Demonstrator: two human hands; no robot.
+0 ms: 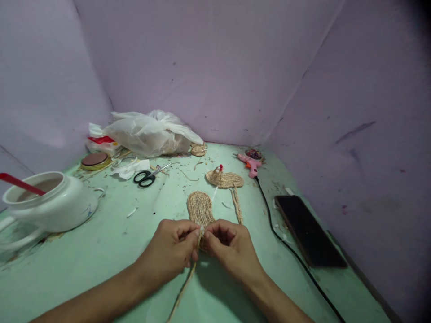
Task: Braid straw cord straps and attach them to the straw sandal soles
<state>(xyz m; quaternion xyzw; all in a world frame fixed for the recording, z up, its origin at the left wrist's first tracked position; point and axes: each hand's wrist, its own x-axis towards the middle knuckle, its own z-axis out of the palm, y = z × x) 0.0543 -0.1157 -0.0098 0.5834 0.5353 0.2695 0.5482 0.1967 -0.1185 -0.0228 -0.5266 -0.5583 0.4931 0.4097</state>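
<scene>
A woven sole of coiled straw braid (pixel 199 207) is in front of me, its near end partly hidden by my fingers. My left hand (pixel 177 244) is closed in a pinch on a thin braided cord (pixel 183 287), which hangs down toward the bottom edge. My right hand (pixel 232 249) pinches the near part of the sole, fingertips almost touching those of the left. Something small and white shows between the fingertips, too small to name. Farther back lies a second woven sole (pixel 232 180) with a raised strap and a red bit on it. Beside it runs a flat braid strip (pixel 237 206).
A pink glue gun (pixel 251 164) lies back right, its black cord (pixel 279 237) running forward past a phone (pixel 310 231). Black-handled scissors (pixel 148 177), a plastic bag (pixel 151 134) and a round tin (pixel 96 160) are back left. A white pot (pixel 63 204) with liquid stands left.
</scene>
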